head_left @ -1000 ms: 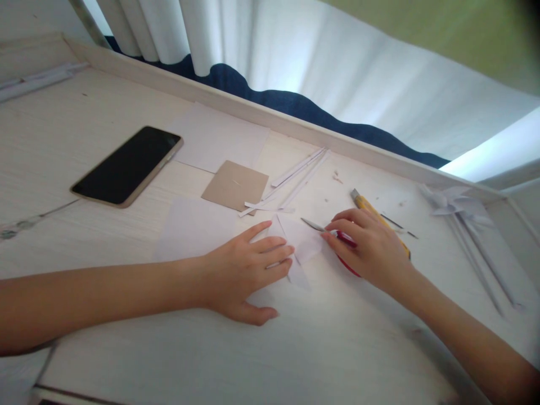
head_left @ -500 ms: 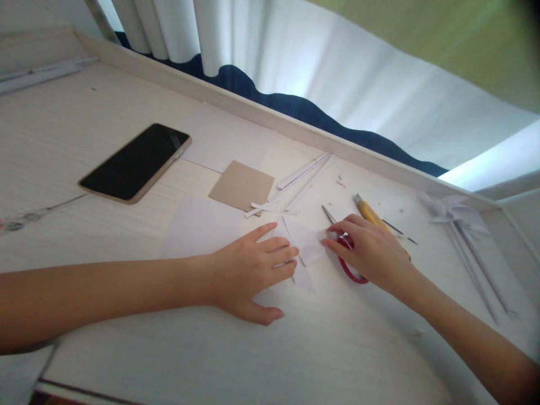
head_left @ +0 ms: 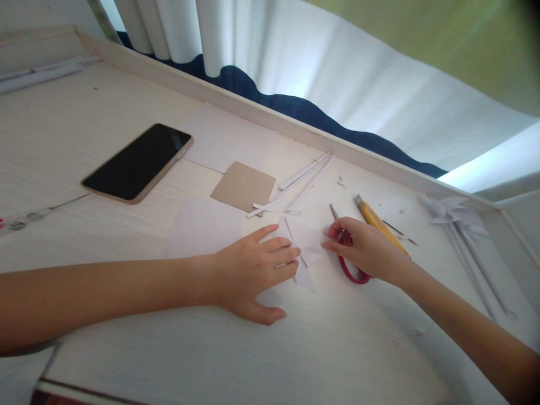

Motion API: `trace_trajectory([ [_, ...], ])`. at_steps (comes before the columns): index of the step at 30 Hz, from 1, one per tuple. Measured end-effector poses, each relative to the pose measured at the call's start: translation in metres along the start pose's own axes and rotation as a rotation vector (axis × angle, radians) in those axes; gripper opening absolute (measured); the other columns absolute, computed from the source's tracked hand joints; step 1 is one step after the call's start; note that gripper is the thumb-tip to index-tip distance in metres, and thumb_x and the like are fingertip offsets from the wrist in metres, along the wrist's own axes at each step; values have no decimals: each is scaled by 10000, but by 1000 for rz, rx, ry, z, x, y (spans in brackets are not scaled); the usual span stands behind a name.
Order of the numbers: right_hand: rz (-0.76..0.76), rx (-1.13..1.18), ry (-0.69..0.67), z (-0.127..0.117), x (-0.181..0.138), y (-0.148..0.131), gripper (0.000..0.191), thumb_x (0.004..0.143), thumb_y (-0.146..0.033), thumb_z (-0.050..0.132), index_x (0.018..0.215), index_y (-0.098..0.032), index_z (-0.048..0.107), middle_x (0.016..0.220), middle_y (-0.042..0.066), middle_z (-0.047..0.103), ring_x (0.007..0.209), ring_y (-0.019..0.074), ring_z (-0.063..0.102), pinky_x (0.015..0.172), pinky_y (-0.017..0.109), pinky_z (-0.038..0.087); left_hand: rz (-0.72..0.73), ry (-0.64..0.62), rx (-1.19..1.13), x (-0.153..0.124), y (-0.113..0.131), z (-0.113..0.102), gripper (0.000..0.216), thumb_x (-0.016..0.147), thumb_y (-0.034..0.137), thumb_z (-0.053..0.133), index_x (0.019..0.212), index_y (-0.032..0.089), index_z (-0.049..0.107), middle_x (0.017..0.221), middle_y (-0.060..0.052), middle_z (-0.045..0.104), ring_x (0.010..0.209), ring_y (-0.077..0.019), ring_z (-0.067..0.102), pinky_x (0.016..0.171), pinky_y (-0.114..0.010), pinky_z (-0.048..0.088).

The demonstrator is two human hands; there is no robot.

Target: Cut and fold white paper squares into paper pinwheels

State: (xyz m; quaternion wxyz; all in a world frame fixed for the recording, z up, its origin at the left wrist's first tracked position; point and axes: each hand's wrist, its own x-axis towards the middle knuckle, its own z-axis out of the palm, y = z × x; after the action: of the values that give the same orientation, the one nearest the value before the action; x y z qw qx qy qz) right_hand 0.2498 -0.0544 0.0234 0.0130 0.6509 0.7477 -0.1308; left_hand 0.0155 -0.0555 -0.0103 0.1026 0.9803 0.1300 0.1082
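Note:
My left hand point(head_left: 259, 270) lies palm down with its fingers spread over a small cut white paper point(head_left: 306, 239), hiding part of it. Slits and a separated flap show in this paper. At its right corner, the thumb and forefinger of my right hand point(head_left: 358, 242) come together in a pinch on the paper's edge. Below that hand lies a pair of scissors with red handles point(head_left: 352, 274), partly covered by the fingers. Just beyond the hand rests a yellow box cutter point(head_left: 377, 220).
A square of brown card point(head_left: 242, 185) and white paper strips point(head_left: 306, 171) lie beyond the hands. A black-screened phone point(head_left: 137, 163) lies to the left. At the right is a white paper pinwheel point(head_left: 453, 211) on sticks. A raised rim point(head_left: 270, 115) borders the table's back.
The scissors' tip has shifted slightly right, and my right hand has moved down a little beside the paper's corner. My left hand stays spread on the paper.

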Motion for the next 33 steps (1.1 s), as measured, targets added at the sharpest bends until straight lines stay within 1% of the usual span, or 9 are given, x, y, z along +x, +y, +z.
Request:
trace_trajectory([
  [4,-1,43,1,0,1,-2,135,718,-340,555,699,-206,555,606,0,562,530,138,521,470,236,386,3,3,-3,0,0,0,591,733,530,388,1140,110,478,1228,-124,459,1098,-281,387,1006,-476,145],
  [10,-43,-13,73,1,-2,-5,115,739,-312,518,723,-206,559,662,6,566,569,142,531,514,252,390,12,20,-9,0,0,1,578,736,522,395,1129,108,485,1222,-128,466,1084,-283,400,1001,-479,157],
  [15,-21,-62,48,2,-3,-7,123,744,-316,505,748,-207,562,713,6,582,595,151,547,548,272,393,5,0,-6,-1,0,0,587,732,526,396,1136,109,480,1228,-126,460,1083,-284,400,998,-480,159],
  [22,-13,-40,69,5,0,-6,101,744,-288,501,736,-218,573,645,-8,586,565,142,542,506,249,370,9,3,-1,0,0,1,586,728,530,399,1128,112,487,1229,-127,459,1088,-284,395,999,-476,158],
  [25,-51,-129,129,7,-3,-10,99,754,-270,497,747,-211,577,697,2,590,592,146,546,506,252,358,11,11,-5,-1,0,1,581,727,527,400,1122,110,490,1223,-126,464,1084,-283,400,1000,-476,161],
  [29,-146,-359,283,10,-12,-19,117,784,-245,481,772,-194,585,809,38,590,738,192,542,522,271,343,10,24,-10,-1,0,1,572,720,525,414,1105,110,500,1210,-126,474,1077,-280,406,998,-476,171],
  [31,-199,-433,338,12,-16,-22,126,797,-229,471,770,-182,585,789,45,596,751,203,530,531,283,339,8,24,-10,0,0,1,573,718,525,419,1104,111,500,1210,-124,474,1075,-279,408,998,-478,172],
  [33,-259,-452,370,15,-20,-24,122,802,-207,471,779,-175,586,753,43,606,732,202,524,545,293,340,7,20,-8,0,1,1,573,718,523,418,1107,110,498,1212,-124,472,1075,-281,407,998,-480,171],
])
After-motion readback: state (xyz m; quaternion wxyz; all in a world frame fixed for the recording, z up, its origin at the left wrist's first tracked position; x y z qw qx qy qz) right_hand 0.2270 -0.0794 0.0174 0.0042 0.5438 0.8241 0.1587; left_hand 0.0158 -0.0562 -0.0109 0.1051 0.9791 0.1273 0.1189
